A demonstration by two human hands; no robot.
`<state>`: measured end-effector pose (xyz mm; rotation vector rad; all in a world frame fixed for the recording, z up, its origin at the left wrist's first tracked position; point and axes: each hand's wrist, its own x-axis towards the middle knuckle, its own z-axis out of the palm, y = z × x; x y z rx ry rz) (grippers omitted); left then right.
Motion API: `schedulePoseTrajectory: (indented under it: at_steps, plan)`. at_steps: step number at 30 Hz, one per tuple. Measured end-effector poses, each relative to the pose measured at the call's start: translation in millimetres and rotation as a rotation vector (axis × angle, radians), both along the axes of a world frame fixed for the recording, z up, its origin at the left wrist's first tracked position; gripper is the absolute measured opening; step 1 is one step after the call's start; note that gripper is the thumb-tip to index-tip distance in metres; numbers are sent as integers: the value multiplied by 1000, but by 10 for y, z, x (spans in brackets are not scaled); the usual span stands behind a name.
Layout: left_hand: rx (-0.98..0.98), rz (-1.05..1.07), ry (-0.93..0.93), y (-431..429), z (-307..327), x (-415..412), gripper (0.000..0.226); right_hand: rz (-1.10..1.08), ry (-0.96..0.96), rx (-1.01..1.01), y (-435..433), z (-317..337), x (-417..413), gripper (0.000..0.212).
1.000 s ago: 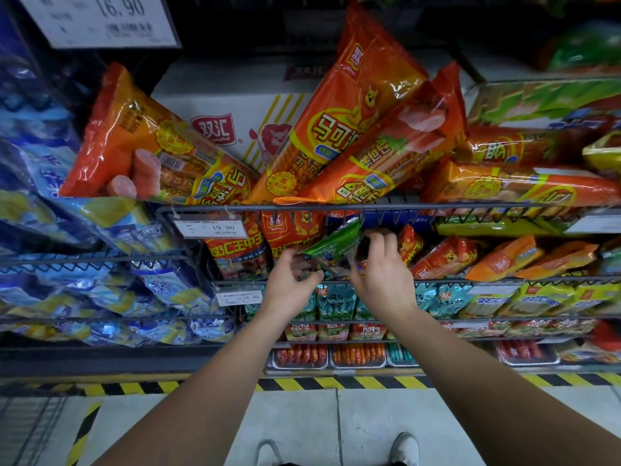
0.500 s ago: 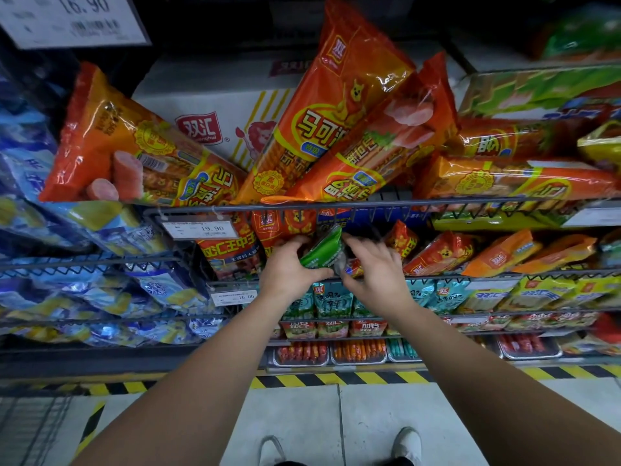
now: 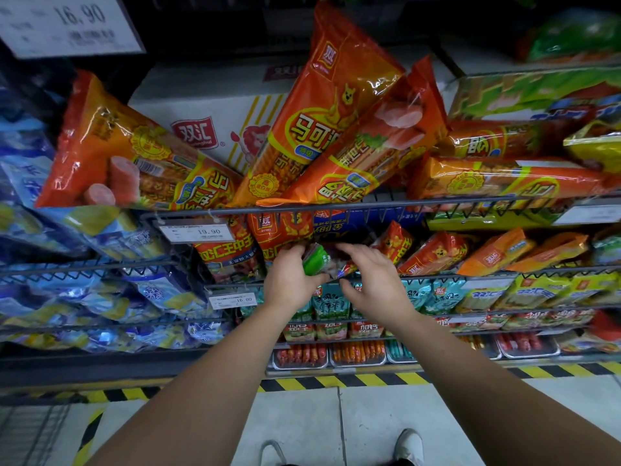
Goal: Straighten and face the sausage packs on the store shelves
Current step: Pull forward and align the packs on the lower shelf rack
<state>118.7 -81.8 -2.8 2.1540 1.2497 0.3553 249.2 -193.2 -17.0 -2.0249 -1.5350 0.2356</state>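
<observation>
While left hand (image 3: 289, 280) grips green pack (image 3: 315, 262), orange packs (image 3: 369, 156) overhang wire rail (image 3: 386, 204).

My left hand (image 3: 289, 280) and right hand (image 3: 373, 284) share the one dark slot between the upper rail (image 3: 386, 205) and the lower rail (image 3: 470, 275), and with the green pack (image 3: 314, 260) they nearly fill it. Red packs (image 3: 228, 253) wall its left side and slanted packs (image 3: 433, 252) its right. A price tag (image 3: 198, 232) hangs just left. Orange packs (image 3: 322, 122) lean out over the upper rail. The aisle behind my arms is open.
</observation>
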Motion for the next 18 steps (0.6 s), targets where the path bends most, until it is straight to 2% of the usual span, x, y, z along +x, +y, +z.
schedulePoseTrajectory:
  at_steps: [3,8,11,13,16,18]
  plan:
    - [-80,49,-154,-6,10,-99,38,-30,31,16,-44,-25,17,56]
    - [-138,132,-324,-77,117,-315,53,-90,1,98,-89,-59,-49,44]
    - [-244,186,-418,-135,131,-496,47,-105,44,108,-95,-53,-107,37]
    - [-323,226,-486,-170,112,-614,39,-100,119,97,-97,-42,-166,31]
    - [-454,342,-615,-188,50,-771,29,-177,345,35,-94,1,-286,17]
    - [-541,402,-718,-200,25,-845,28,-253,508,-62,-83,23,-371,21]
